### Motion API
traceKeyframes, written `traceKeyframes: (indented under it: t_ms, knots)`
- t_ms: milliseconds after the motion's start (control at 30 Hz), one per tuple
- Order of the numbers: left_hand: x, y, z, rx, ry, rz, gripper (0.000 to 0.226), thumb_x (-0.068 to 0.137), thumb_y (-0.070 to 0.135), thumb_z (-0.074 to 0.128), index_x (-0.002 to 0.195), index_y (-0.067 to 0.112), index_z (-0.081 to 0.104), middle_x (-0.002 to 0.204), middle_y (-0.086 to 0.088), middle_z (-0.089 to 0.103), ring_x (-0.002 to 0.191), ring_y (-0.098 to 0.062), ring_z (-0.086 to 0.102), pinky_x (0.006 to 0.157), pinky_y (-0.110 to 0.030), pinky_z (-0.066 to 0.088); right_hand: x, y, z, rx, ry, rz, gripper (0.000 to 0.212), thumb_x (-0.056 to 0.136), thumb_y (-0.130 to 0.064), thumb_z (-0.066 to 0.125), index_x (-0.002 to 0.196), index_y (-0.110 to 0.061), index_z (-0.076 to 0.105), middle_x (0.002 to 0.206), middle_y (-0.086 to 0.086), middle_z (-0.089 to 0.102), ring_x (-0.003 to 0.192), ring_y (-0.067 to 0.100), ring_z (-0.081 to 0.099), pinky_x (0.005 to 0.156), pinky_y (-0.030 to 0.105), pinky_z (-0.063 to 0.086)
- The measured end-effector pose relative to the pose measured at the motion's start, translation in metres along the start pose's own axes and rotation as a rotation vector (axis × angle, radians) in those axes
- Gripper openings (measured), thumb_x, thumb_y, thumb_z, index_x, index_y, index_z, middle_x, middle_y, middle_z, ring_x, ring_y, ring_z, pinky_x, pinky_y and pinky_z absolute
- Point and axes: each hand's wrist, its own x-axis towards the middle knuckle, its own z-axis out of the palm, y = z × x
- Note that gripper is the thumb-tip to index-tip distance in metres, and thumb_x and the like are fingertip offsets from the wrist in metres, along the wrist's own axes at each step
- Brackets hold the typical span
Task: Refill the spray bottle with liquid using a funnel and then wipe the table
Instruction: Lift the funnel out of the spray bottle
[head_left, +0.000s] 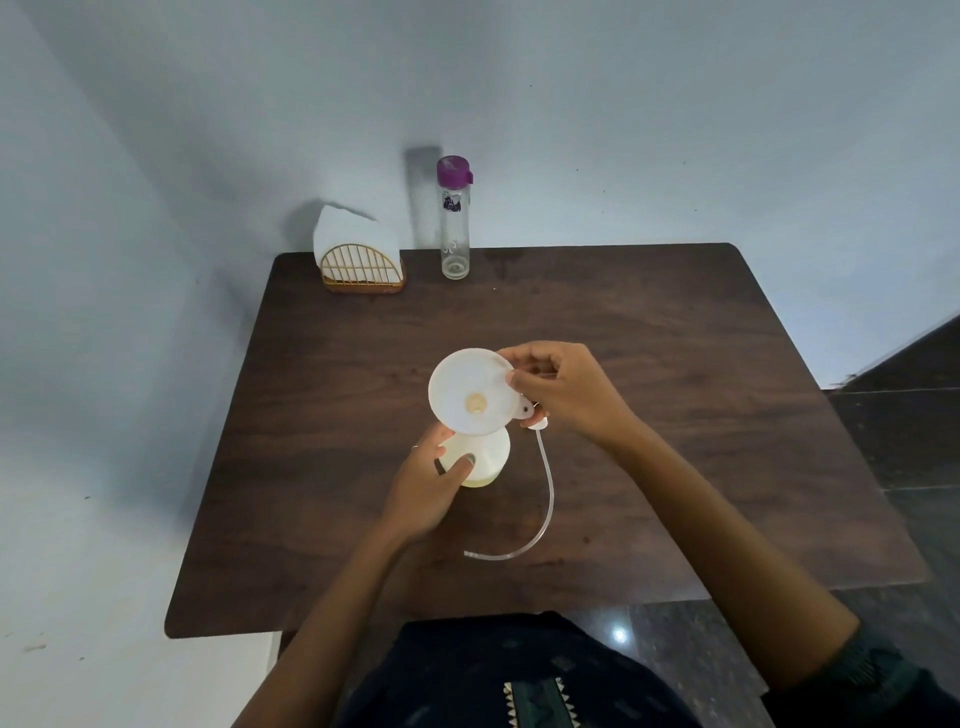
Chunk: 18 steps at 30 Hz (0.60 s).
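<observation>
Far left on the dark wood-grain bench (649, 364): a gold wire napkin holder (362, 270), arched front, with white paper napkins (348, 231) standing in it, soft and folded. Just right of it, against the pale wall, a tall clear cylindrical bottle (455, 228) with a purple cap; its fill level cannot be read, though it looks close to empty. Centre, near side: left hand (428, 493) wraps the white, slightly translucent plastic spray bottle (480, 457), fingers curled closed around its left flank, thumb pressed on the near side, keeping it upright on the bench. Above it the white funnel (470, 392), smooth round plastic with a small tab at the rim, sits over the bottle mouth; a yellowish spot shows down the spout, and whether the spout is fully seated cannot be told. Right hand (563, 389) pinches the funnel's right rim between thumb and fingertips, other fingers loosely folded. Just right of the bottle, the spray head's clear dip tube (548, 499) curves toward the near edge, thin and flexible; the head itself is mostly hidden under the right hand. Step in hand, as I judge it: setting the funnel before pouring. The next move likely calls for a level, settled funnel, then freeing the right hand to fetch the far bottle while the left steadies. Wiping is not yet begun.
</observation>
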Motion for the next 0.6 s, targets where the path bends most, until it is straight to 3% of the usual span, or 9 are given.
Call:
traceKeyframes:
  t_ms: [267,467,600]
  knots:
    - [0.002,0.003,-0.003,-0.002,0.057,-0.034,0.046,0.093,0.025,0.056,0.136,0.025,0.041,0.14,0.002,0.048,0.122,-0.014,0.048,0.097,-0.034,0.043,0.001,-0.003,-0.002,0.023,0.005,0.007,0.023,0.091,-0.01,0.059,0.112,-0.012,0.067,0.104,0.002,0.07,0.085,0.015,0.068,0.058,0.026,0.06]
    - [-0.004,0.047,-0.024,-0.254,0.373,0.047,0.014,0.097,0.02,0.049,0.104,0.03,0.055,0.103,0.013,0.063,0.097,-0.006,0.061,0.079,-0.02,0.045,0.008,-0.012,-0.01,0.087,0.034,-0.024,0.021,0.091,-0.008,0.059,0.108,-0.015,0.069,0.1,0.002,0.071,0.084,0.018,0.07,0.056,0.025,0.059]
    - [-0.002,0.087,-0.041,-0.38,0.314,0.104,0.016,0.097,0.022,0.05,0.093,0.034,0.06,0.088,0.017,0.067,0.077,-0.002,0.068,0.062,-0.013,0.05,0.019,-0.018,-0.015,0.041,0.067,-0.061,0.024,0.091,-0.01,0.06,0.114,-0.014,0.067,0.098,-0.006,0.068,0.084,0.013,0.068,0.056,0.019,0.057]
